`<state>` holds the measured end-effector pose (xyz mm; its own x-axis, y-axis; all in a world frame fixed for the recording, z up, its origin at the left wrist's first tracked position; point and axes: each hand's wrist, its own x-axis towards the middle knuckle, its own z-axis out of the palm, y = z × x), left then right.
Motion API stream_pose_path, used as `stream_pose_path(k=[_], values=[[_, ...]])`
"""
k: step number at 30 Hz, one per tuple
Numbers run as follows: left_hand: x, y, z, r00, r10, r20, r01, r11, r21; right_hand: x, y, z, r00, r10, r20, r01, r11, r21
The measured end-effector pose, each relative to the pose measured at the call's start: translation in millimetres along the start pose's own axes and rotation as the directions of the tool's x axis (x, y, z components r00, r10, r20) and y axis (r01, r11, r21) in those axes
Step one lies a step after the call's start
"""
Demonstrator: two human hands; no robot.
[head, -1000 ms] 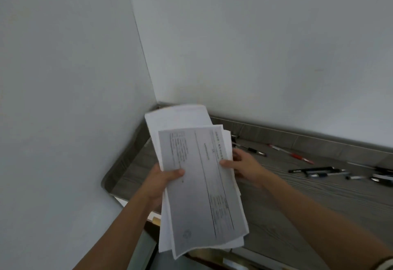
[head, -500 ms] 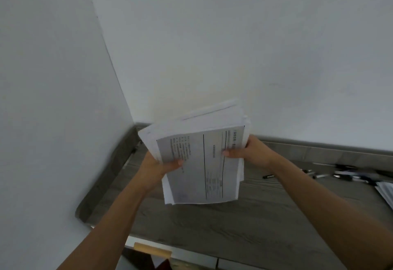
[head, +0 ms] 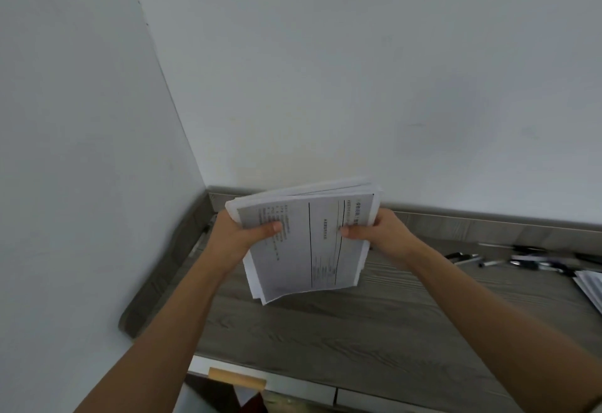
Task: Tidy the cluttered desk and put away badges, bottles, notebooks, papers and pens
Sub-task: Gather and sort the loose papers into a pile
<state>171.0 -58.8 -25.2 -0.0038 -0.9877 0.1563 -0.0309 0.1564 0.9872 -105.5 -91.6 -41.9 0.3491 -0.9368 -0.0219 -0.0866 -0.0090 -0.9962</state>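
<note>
- Your left hand (head: 239,238) gripped the left edge of the stack of papers (head: 306,243), thumb on the front sheet and the other fingers hidden behind.
- The stack stood nearly upright above the table (head: 374,324) near the corner; I judged you were squaring the sheets, and next you needed to tap the bottom edge level, then stow them.
- Your right hand (head: 378,233) pinched the right edge the same way.
- The print on the front sheet was too blurred to read.
- Loose pens (head: 488,261) lay far right, blurred; more sheets (head: 591,285) were cut off by the frame.
- A drawer front (head: 237,378) below was half shown.
</note>
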Motion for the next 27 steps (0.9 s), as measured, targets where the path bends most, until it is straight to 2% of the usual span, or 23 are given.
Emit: stream_pose_path(k=[3,8,10,14,19,23,27], values=[[-6.4,-17.1,3.2,0.998,-0.061,-0.002,0.061,0.998,0.003,-3.1,16.9,13.4,0.997,0.067,0.028,-0.066,0.997,-0.037],[-10.2,-16.6,7.2,0.998,-0.031,-0.046,0.026,0.995,-0.092,-8.3,15.8,20.8,0.999,0.008,-0.052,-0.005,0.999,0.044],[-13.5,-23.2,5.9,0.996,-0.073,-0.056,0.065,0.99,-0.124,-10.8,19.6,19.3,0.999,0.019,-0.037,-0.017,0.998,0.052],[-26.9,-49.5,11.2,0.975,-0.217,-0.051,0.213,0.974,-0.077,-14.9,44.6,21.8,0.993,0.117,0.026,-0.115,0.992,-0.049],[-27.5,-32.6,34.0,0.98,-0.201,0.003,0.201,0.979,-0.04,-34.6,51.7,5.4,0.988,0.154,0.022,-0.153,0.987,-0.044],[-25.7,-17.1,68.5,0.967,-0.254,-0.006,0.249,0.951,-0.185,-67.3,43.9,-24.4,0.985,0.162,-0.059,-0.167,0.981,-0.096],[-37.2,-22.3,130.4,0.942,-0.332,0.054,0.336,0.926,-0.174,-124.2,44.6,-66.0,0.956,0.164,-0.244,-0.193,0.976,-0.098]])
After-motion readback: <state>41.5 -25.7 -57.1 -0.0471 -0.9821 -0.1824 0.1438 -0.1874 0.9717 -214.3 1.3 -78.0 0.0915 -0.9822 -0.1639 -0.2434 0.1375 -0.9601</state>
